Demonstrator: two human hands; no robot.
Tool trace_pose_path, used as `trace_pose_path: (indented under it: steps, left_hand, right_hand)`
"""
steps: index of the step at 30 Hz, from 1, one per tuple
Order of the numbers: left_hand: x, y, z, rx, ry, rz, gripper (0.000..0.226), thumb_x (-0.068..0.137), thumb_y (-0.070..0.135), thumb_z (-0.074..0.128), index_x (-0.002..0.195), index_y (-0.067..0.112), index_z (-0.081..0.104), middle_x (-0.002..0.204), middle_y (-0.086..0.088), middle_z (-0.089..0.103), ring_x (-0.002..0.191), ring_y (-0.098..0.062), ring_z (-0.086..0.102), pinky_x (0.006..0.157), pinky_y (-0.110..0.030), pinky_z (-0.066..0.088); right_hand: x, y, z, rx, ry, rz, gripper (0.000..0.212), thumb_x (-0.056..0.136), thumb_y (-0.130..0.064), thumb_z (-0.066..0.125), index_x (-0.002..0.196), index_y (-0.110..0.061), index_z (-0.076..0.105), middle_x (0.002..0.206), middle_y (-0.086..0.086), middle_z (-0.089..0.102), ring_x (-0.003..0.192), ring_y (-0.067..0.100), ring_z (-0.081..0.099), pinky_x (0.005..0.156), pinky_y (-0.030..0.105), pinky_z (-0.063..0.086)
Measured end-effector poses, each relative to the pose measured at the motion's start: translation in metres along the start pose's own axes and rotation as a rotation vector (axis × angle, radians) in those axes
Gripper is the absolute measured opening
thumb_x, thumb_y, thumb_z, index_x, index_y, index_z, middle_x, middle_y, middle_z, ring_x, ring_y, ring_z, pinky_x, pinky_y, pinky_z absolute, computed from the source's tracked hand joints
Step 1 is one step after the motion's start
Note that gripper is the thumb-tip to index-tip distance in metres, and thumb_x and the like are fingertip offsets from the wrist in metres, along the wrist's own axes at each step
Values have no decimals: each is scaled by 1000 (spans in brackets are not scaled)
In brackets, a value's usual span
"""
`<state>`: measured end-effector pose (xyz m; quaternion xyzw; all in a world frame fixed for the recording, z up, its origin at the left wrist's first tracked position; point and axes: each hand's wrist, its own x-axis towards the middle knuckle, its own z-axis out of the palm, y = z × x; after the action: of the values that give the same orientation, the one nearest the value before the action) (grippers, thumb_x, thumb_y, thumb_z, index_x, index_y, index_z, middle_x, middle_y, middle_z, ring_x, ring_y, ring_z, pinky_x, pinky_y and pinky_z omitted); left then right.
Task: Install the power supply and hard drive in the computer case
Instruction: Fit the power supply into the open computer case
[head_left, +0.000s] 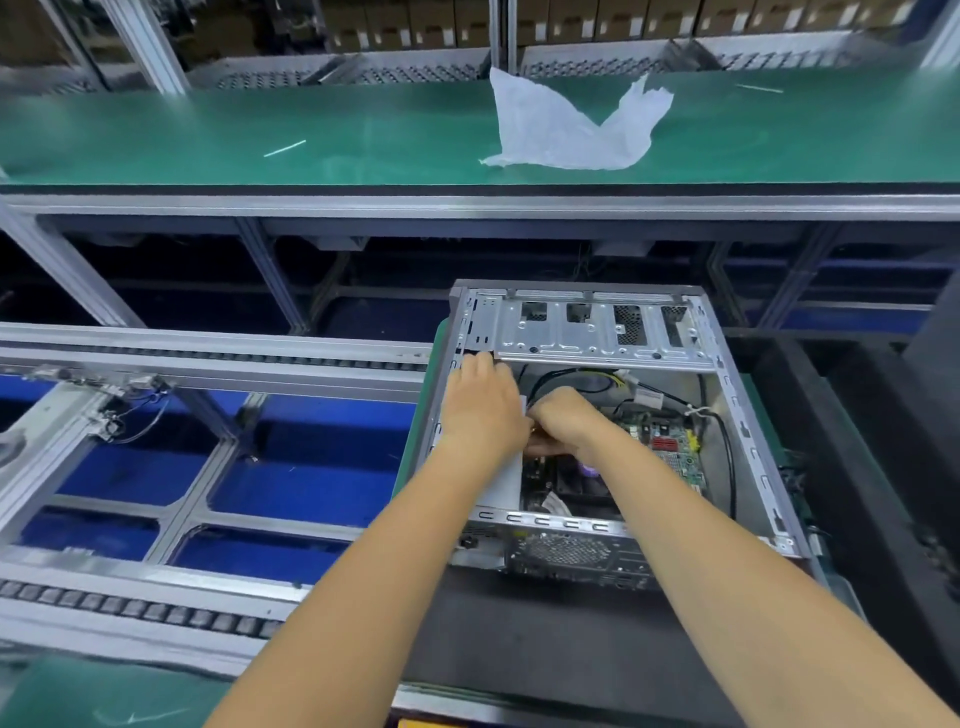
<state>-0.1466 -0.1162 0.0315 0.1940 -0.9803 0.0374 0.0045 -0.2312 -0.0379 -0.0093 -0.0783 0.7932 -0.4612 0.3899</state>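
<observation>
Power supply (506, 473) at case (748, 431) 9 o'clock; my left hand (480, 410) presses it, right hand (558, 423) grip unclear; I seat it flush, cables (727, 447) free.

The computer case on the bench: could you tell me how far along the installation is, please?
The silver power supply already sits inside the computer case at its left. Both hands, left hand and right hand, work beside it near the cables. No hard drive is visible, so that seems left.
</observation>
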Motion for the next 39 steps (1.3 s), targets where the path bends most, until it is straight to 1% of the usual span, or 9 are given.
trace_pose_path:
  steps: [5, 8, 10, 16, 22, 27, 31, 35, 39]
  left_hand:
    - [6, -1, 20, -4, -152, 130, 63, 88, 58, 43, 124, 5, 44, 124, -11, 48, 117, -30, 43, 108, -40, 26]
    - [10, 1, 30, -7, -83, 136, 53, 89, 46, 41, 125, 8, 42, 122, -10, 49, 111, -28, 42, 99, -39, 29]
    - [16, 0, 34, -4, -79, 152, 51, 92, 41, 36, 130, 8, 41, 123, -9, 47, 111, -26, 40, 99, -39, 27]
    - [28, -1, 46, -5, -64, 168, 51, 93, 38, 32, 131, 6, 42, 121, -11, 50, 111, -28, 42, 95, -40, 28]
    - [41, -5, 47, -117, -47, 207, 37, 91, 36, 35, 111, 11, 54, 112, -9, 61, 103, -29, 53, 81, -39, 34]
    - [49, -6, 48, -93, -36, 177, 39, 94, 36, 32, 104, 10, 58, 107, -13, 65, 95, -33, 59, 71, -36, 33]
    - [53, -3, 46, -64, -43, 160, 28, 91, 29, 34, 88, 14, 57, 97, -11, 66, 81, -32, 56, 69, -35, 32]
    - [53, -4, 44, -93, -59, 154, 25, 88, 26, 38, 66, 15, 41, 71, -2, 52, 58, -20, 41, 64, -33, 32]
    - [52, -10, 44, -221, -44, 172, 15, 89, 27, 43, 83, 13, 48, 76, -1, 52, 68, -26, 46, 64, -33, 34]
  right_hand:
    - [2, -1, -6, 17, -109, -61, 20, 100, -17, 44, 99, -6, 62, 89, 18, 67, 69, 30, 67, 79, 49, 58]
    - [9, 5, -11, 46, -210, -91, 49, 98, -58, 42, 114, -17, 64, 112, 12, 70, 91, 35, 72, 76, 41, 60]
    - [12, 9, -12, 8, -246, -129, 63, 86, -74, 44, 113, -23, 69, 111, 9, 73, 91, 25, 74, 71, 31, 59]
    - [19, 15, -13, 116, -297, -119, 50, 99, -61, 37, 106, -22, 68, 103, 5, 74, 87, 18, 74, 67, 29, 59]
    - [25, 16, -17, 195, -335, -66, 42, 107, -40, 32, 121, -10, 59, 120, 12, 66, 99, 20, 69, 71, 32, 60]
    - [22, 16, -16, 220, -403, 34, 60, 105, -52, 30, 149, -12, 37, 151, 21, 40, 105, 37, 67, 76, 38, 61]
    - [20, 17, -19, 270, -580, 71, 77, 92, -74, 23, 155, -28, 24, 148, 19, 43, 103, 41, 69, 81, 45, 60]
    - [21, 17, -22, 260, -674, 33, 94, 76, -81, 37, 154, -32, 23, 153, 16, 39, 123, 36, 59, 92, 45, 56]
    - [23, 20, -24, 208, -698, 0, 102, 71, -71, 47, 156, -20, 22, 162, 16, 18, 139, 34, 41, 94, 40, 56]
